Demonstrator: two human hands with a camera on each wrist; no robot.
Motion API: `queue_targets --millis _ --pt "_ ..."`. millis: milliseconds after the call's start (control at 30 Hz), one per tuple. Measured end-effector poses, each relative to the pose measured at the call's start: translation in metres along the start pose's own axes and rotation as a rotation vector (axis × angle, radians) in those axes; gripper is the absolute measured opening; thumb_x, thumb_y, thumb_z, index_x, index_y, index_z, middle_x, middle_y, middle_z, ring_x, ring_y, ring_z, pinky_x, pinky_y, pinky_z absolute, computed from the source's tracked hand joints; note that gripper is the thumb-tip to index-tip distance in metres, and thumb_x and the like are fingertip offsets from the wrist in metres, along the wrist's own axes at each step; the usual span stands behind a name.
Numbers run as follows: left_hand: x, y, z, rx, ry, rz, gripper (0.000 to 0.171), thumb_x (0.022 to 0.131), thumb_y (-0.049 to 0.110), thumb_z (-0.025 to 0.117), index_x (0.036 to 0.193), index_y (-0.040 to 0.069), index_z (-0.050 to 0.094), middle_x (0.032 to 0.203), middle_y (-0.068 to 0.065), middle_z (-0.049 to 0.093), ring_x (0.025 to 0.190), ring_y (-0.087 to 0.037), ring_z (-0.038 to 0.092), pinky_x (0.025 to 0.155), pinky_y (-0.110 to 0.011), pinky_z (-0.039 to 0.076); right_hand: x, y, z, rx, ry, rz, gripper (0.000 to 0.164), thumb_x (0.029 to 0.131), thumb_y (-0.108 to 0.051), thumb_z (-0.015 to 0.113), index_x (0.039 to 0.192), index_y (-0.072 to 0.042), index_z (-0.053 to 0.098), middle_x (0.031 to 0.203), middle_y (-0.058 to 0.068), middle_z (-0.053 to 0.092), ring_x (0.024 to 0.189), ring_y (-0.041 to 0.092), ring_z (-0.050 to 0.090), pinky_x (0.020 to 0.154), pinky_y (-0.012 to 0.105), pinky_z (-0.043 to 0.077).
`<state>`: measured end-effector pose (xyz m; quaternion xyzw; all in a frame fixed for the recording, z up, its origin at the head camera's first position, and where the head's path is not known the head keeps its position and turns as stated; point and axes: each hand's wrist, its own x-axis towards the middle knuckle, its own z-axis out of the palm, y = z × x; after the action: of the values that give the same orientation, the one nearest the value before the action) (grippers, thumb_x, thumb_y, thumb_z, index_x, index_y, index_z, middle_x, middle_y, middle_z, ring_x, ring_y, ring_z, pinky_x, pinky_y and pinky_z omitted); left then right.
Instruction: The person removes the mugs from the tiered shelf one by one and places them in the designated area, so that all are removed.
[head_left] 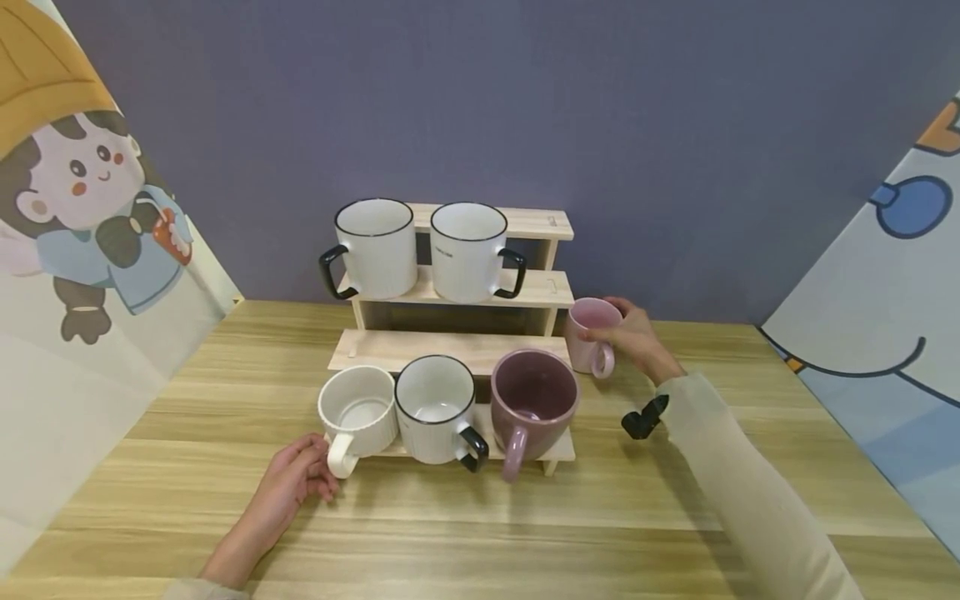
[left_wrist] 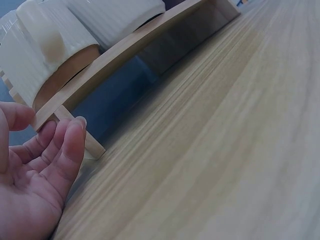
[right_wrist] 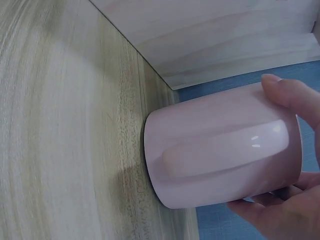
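Just right of the wooden rack (head_left: 442,351), the pink mug (head_left: 581,354) stands upright on the counter (head_left: 480,542), right hand (head_left: 637,335) gripping near its rim — left hand (head_left: 294,477) pinching the rack's near-left corner.

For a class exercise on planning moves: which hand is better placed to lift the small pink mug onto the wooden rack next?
Probably the right hand: it holds the small pink mug, beside the wooden rack. The left hand is at the wooden rack's opposite end, farther away.
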<state>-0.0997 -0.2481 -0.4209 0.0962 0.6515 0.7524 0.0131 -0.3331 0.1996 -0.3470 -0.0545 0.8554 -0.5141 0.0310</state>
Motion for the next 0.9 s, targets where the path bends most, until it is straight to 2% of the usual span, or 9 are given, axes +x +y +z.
queue_targets --millis 667,900 --pt "0.0004 -0.0005 0.0001 0.018 0.000 0.000 0.024 0.103 0.008 0.031 0.097 0.013 0.054 0.079 0.004 0.063 0.067 -0.007 0.061 0.056 -0.022 0.055 0.0022 0.0066 0.0001 -0.015 0.014 -0.024 0.089 0.074 -0.020 0.082 0.143 0.004 0.031 0.137 0.026 0.045 0.120 0.035 0.047 0.100 0.038 0.042" --pt "0.0004 -0.0007 0.0002 0.022 0.008 -0.011 0.025 0.103 0.009 0.031 0.097 0.014 0.054 0.079 0.004 0.063 0.067 -0.007 0.061 0.056 -0.021 0.054 0.0025 0.0065 0.0004 -0.010 0.018 -0.022 0.090 0.073 -0.019 0.082 0.143 0.004 0.031 0.137 0.026 0.044 0.120 0.036 0.046 0.101 0.041 0.042"
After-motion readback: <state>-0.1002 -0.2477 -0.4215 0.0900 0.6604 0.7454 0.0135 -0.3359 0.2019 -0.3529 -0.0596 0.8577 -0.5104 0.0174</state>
